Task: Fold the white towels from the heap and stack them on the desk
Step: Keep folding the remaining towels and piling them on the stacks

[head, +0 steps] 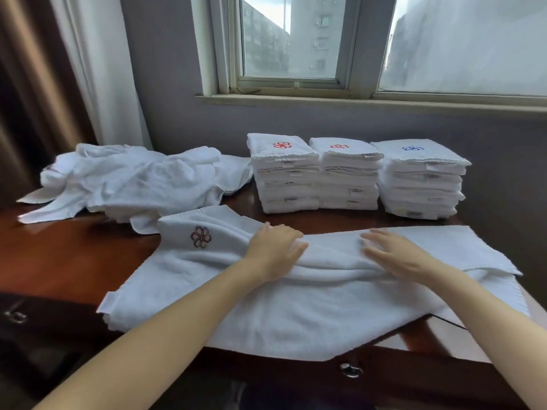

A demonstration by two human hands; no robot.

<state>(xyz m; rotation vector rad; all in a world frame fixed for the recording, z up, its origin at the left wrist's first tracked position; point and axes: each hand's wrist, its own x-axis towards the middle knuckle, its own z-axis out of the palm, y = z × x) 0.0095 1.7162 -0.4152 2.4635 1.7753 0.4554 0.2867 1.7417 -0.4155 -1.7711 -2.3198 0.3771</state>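
A white towel (pixel 296 309) with a dark flower emblem lies spread lengthwise across the front of the wooden desk (pixel 74 253), its far long edge folded over toward me. My left hand (pixel 275 247) rests flat on the fold near its middle. My right hand (pixel 396 253) lies flat on the same fold, a little to the right. The heap of loose white towels (pixel 133 179) sits at the back left. Three stacks of folded towels stand at the back: two with red emblems (pixel 284 176) (pixel 349 176) and one with a blue emblem (pixel 420 182).
A wall with a window (pixel 296 54) rises right behind the stacks, and curtains (pixel 88 69) hang at the left. The desk front carries a metal drawer pull (pixel 350 369). A dark piece of furniture (pixel 17 315) stands low at the left.
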